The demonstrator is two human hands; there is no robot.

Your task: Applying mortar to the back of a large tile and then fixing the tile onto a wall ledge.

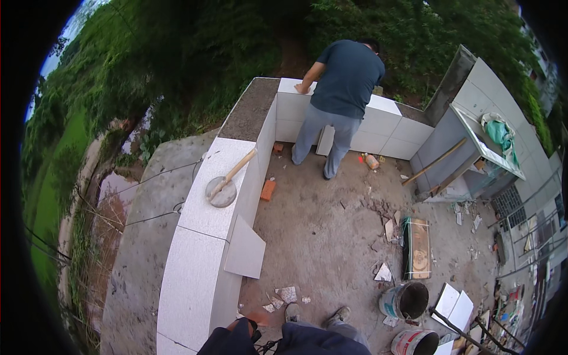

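At the lower edge, part of my left hand [241, 323] shows beside my dark sleeve, close to the inner face of the low wall [192, 263]. Its fingers are hidden, and a small dark object next to it is too unclear to name. My right hand is out of the picture. Ahead on the white-tiled wall top lies a round grey disc-shaped tool [220, 193] with a wooden handle [241, 164] resting across it. A loose white tile [245, 248] leans against the wall's inner side.
A co-worker [349, 83] bends over the far wall, one hand on a white tile. Mortar covers the corner top [248, 109]. Two buckets [408, 300], a strapped box [419, 248], stacked tiles [454, 306] and an orange brick [268, 190] lie about the littered floor.
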